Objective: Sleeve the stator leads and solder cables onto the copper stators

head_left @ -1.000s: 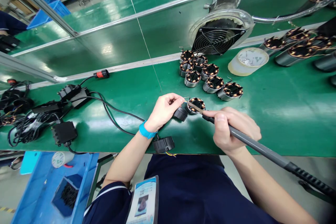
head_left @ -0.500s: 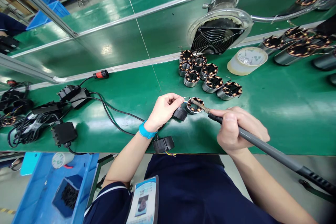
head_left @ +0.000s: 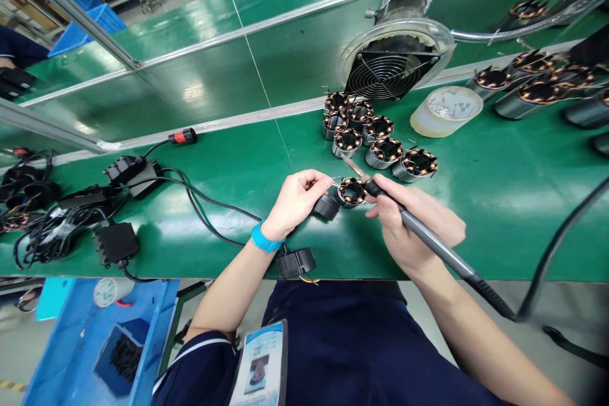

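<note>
With fingertips pinched, my left hand (head_left: 301, 198) holds a thin wire (head_left: 335, 183) at the left edge of a copper-wound motor stator (head_left: 351, 192). My right hand (head_left: 413, 219) grips a soldering iron (head_left: 419, 228) by its grey handle. The iron's metal tip points up and left, above the stator's upper edge and apart from the wire. Beneath my left fingers sits a black round cap (head_left: 327, 207). Closer to the table edge lies a black round housing (head_left: 296, 262) with coloured wires coming out of it.
Several stators (head_left: 386, 152) stand behind the work, beside a white tub (head_left: 447, 111). A fume extractor fan (head_left: 392, 73) hangs above them. Black cables and control boxes (head_left: 117, 241) occupy the left side. More stators (head_left: 533, 98) stand at right. A blue cart (head_left: 61, 355) is lower left.
My right hand has moved left and up, lifting the iron's tip from the stator's inside to above its rim. The iron's cord has swung into view. My left hand has barely moved.
</note>
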A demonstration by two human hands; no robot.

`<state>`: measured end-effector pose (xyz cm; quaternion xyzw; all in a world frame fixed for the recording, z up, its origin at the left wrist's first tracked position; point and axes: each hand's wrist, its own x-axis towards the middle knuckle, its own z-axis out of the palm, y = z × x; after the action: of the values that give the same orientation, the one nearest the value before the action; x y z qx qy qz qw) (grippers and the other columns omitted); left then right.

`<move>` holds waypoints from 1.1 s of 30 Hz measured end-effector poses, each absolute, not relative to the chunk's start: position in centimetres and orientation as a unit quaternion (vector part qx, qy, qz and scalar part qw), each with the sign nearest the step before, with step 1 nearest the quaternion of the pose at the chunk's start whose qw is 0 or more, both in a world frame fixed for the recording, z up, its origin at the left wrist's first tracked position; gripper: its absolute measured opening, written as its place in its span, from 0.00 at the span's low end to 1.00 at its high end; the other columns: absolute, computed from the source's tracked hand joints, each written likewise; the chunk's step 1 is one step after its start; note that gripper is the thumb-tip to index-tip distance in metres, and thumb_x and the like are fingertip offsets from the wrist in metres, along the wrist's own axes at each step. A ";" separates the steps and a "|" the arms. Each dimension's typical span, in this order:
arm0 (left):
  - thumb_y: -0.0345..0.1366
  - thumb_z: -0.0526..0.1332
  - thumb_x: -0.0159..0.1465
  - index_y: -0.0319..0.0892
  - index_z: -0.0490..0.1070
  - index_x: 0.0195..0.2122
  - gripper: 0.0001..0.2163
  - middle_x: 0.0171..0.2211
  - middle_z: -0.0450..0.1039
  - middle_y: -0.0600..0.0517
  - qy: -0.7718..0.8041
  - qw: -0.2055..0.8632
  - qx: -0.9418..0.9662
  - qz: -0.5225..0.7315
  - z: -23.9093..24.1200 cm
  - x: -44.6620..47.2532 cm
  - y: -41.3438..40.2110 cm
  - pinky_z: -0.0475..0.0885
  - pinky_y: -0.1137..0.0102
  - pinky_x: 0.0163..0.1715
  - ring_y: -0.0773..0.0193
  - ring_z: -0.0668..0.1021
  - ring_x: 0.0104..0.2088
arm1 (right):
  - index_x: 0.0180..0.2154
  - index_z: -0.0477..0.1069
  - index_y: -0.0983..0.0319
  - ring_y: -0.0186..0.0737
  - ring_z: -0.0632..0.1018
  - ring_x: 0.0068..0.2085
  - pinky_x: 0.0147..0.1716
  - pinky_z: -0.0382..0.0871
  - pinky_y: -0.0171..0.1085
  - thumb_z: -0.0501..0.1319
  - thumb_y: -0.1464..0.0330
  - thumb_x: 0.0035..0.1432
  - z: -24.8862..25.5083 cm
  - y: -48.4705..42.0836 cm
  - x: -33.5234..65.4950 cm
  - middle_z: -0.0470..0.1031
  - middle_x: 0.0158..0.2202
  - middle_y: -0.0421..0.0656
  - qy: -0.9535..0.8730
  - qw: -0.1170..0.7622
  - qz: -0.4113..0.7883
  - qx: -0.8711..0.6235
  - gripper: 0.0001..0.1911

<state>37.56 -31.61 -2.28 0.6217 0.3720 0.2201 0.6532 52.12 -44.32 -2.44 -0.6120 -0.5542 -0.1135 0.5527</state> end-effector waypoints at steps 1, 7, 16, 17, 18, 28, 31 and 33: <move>0.46 0.66 0.64 0.37 0.77 0.35 0.14 0.30 0.75 0.51 0.372 0.654 0.621 0.220 -2.3 37.6 -31.6 0.65 0.71 0.35 0.67 0.73 0.32 | 0.54 0.77 0.58 0.37 0.78 0.25 0.27 0.71 0.35 0.63 0.71 0.69 -2.5 -44.2 52.2 0.79 0.27 0.38 -0.563 0.550 -0.106 -0.608 0.14; 0.47 0.66 0.64 0.37 0.77 0.35 0.15 0.30 0.75 0.52 0.359 0.659 0.624 0.220 -2.0 37.6 -31.7 0.65 0.71 0.36 0.66 0.73 0.32 | 0.53 0.78 0.55 0.36 0.76 0.30 0.31 0.73 0.35 0.65 0.67 0.69 -3.1 -42.4 52.1 0.74 0.33 0.41 -0.581 0.539 -0.115 -0.598 0.12; 0.48 0.65 0.65 0.43 0.77 0.32 0.14 0.32 0.76 0.50 0.358 0.640 0.643 0.219 -1.7 37.5 -31.3 0.67 0.65 0.38 0.60 0.74 0.35 | 0.61 0.69 0.52 0.37 0.77 0.40 0.40 0.76 0.36 0.56 0.75 0.71 -3.5 -40.3 51.2 0.68 0.42 0.43 -0.604 0.558 -0.002 -0.569 0.21; 0.49 0.65 0.65 0.44 0.77 0.32 0.13 0.33 0.76 0.50 0.354 0.641 0.645 0.219 -1.8 37.5 -31.2 0.68 0.64 0.39 0.58 0.74 0.35 | 0.61 0.69 0.51 0.37 0.76 0.40 0.40 0.76 0.36 0.55 0.75 0.71 -3.5 -40.2 51.2 0.67 0.41 0.43 -0.605 0.557 0.002 -0.569 0.21; 0.49 0.66 0.64 0.46 0.78 0.33 0.12 0.33 0.77 0.49 0.350 0.643 0.646 0.217 -1.9 37.5 -31.2 0.69 0.62 0.39 0.56 0.75 0.36 | 0.61 0.68 0.52 0.37 0.76 0.39 0.39 0.76 0.36 0.55 0.75 0.71 -3.4 -40.2 51.2 0.67 0.41 0.43 -0.607 0.553 0.001 -0.571 0.21; 0.47 0.64 0.66 0.43 0.78 0.39 0.12 0.38 0.79 0.48 0.303 0.564 0.751 0.161 -1.1 36.7 -30.8 0.70 0.62 0.45 0.57 0.76 0.40 | 0.62 0.67 0.54 0.38 0.76 0.41 0.42 0.77 0.37 0.55 0.77 0.70 -3.0 -41.7 51.0 0.66 0.43 0.44 -0.597 0.551 0.023 -0.583 0.24; 0.47 0.64 0.66 0.39 0.78 0.37 0.15 0.36 0.78 0.48 0.291 0.551 0.769 0.146 -0.7 36.7 -30.7 0.68 0.65 0.44 0.60 0.75 0.39 | 0.60 0.70 0.54 0.38 0.78 0.40 0.42 0.78 0.37 0.57 0.76 0.69 -3.2 -42.3 50.8 0.68 0.42 0.44 -0.581 0.552 -0.001 -0.598 0.22; 0.49 0.64 0.66 0.38 0.77 0.36 0.16 0.35 0.77 0.48 0.289 0.561 0.766 0.128 -0.7 36.6 -30.6 0.68 0.67 0.42 0.61 0.75 0.38 | 0.60 0.71 0.54 0.38 0.78 0.40 0.42 0.79 0.37 0.59 0.76 0.69 -3.3 -42.6 50.5 0.69 0.42 0.44 -0.580 0.550 -0.009 -0.601 0.21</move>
<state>36.62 -30.65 -0.67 0.7656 0.2886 0.1281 0.5605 50.51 -42.58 -3.30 -0.6010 -0.5803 -0.0094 0.5495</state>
